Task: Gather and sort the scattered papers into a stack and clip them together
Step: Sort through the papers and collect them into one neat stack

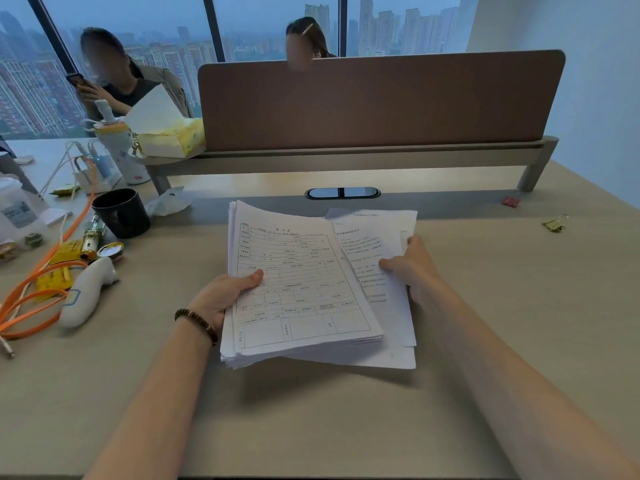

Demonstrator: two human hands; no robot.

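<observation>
step: gathering, judged | left hand (227, 292) pinches stack (298, 285), thumb on top, held above desk (311, 417) | right hand (410, 263) grips loose sheets (377, 258) right of stack | binder clip (555, 223) far right of stack | next: merge, square edges, fetch clip

Office: desk (485, 341) with partition (381, 102) (high-rise windows (277, 26)).

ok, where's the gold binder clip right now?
Head view: the gold binder clip lies on the desk at far right, beyond the right hand, near a small red clip.
</observation>
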